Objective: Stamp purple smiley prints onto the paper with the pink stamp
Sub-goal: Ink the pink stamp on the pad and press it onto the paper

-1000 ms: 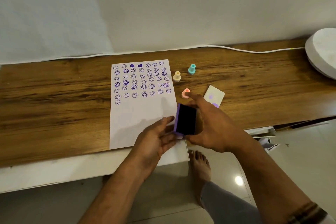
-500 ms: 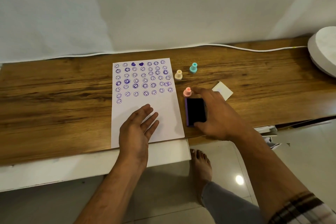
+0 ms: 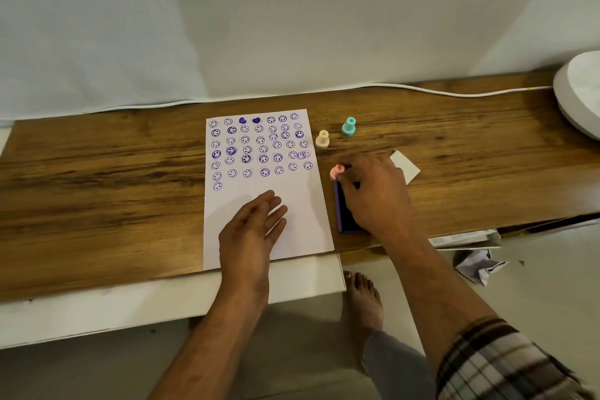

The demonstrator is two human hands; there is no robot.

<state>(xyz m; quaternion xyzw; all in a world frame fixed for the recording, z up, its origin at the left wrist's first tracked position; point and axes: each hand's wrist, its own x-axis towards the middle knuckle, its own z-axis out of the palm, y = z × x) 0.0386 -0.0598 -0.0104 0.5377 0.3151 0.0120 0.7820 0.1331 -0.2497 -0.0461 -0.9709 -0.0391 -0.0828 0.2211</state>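
Nearest, the left hand (image 3: 251,227) now lies flat on the blank near part of the white sheet of paper (image 3: 302,224), its fingers (image 3: 276,204) spread and released, gripping nothing. A second ago that hand was helping to hold the ink pad up off the counter; it has since let go and moved left onto the sheet, pinning it down.

Just right of the paper's near right edge, the purple-edged rectangular ink pad with a dark face (image 3: 344,216) now rests flat on the brown wood-grain counter (image 3: 97,188), open side up, where before it was tilted in both hands. The right hand (image 3: 373,191) covers its far half and has reached past it, its fingers (image 3: 352,174) closing round the small pink knob-handled stamp (image 3: 336,171), which stands on the counter just beyond the pad and just right of the paper. Whether the grip is complete I cannot tell.

So the set-up looks finished: inking and pressing should come next, likely continuing the lowest row, which holds one purple smiley print (image 3: 217,186).

Farther off stand a cream stamp (image 3: 322,139) and a teal stamp (image 3: 348,126), untouched.
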